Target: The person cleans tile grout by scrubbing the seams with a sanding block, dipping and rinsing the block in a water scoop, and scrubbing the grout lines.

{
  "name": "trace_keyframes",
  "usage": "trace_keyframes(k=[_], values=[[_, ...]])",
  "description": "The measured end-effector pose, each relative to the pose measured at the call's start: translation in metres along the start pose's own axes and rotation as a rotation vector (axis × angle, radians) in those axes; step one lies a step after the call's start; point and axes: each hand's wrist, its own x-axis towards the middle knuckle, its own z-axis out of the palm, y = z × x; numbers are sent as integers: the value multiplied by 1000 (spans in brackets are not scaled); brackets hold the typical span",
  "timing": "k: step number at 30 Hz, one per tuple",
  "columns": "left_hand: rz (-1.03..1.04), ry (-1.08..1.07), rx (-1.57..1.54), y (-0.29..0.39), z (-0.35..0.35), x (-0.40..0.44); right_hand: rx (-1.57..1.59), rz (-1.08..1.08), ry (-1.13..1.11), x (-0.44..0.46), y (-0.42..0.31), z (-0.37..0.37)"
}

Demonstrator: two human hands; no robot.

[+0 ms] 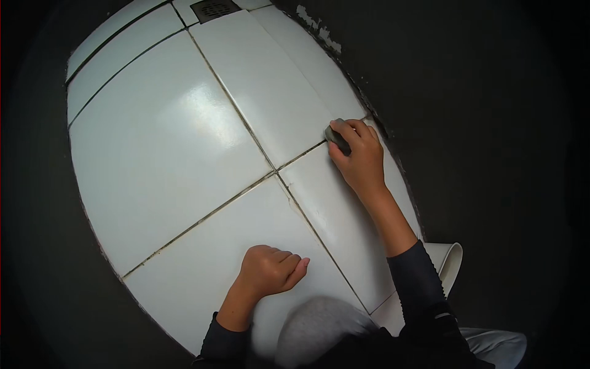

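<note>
In the head view my right hand [359, 154] grips a dark grey, sponge-like block [338, 140], with the fingers over its top and the thumb along its side. The block is pressed to the white tiled floor [203, 147], over the dark joint line that runs between two tiles toward the right edge. My left hand [270, 269] is curled into a fist low in the middle, over or on a tile, beside my grey-clad knee [322, 326]. Nothing shows sticking out of that fist.
A dark drain grate [215, 9] sits in the floor at the top. Dirty joint lines [275, 172] cross near the middle. A rough dark border [369, 107] edges the tiles on the right, and a pale curved object [452, 264] stands near my right forearm.
</note>
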Motion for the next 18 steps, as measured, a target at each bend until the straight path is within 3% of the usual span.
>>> trace_keyframes(k=[3, 5, 9, 14, 18], values=[[-3, -15, 13, -1, -2, 1, 23, -2, -15, 3, 9, -5], [-24, 4, 18, 0, -2, -1, 39, 136, 24, 10, 19, -8], [-1, -10, 7, 2, -1, 1, -56, -57, -25, 4, -4, -5], [-17, 24, 6, 0, -1, -1, 27, 81, -20, 14, 15, -10], [4, -14, 10, 0, 2, 0, -5, -24, -70, 0, -11, -5]])
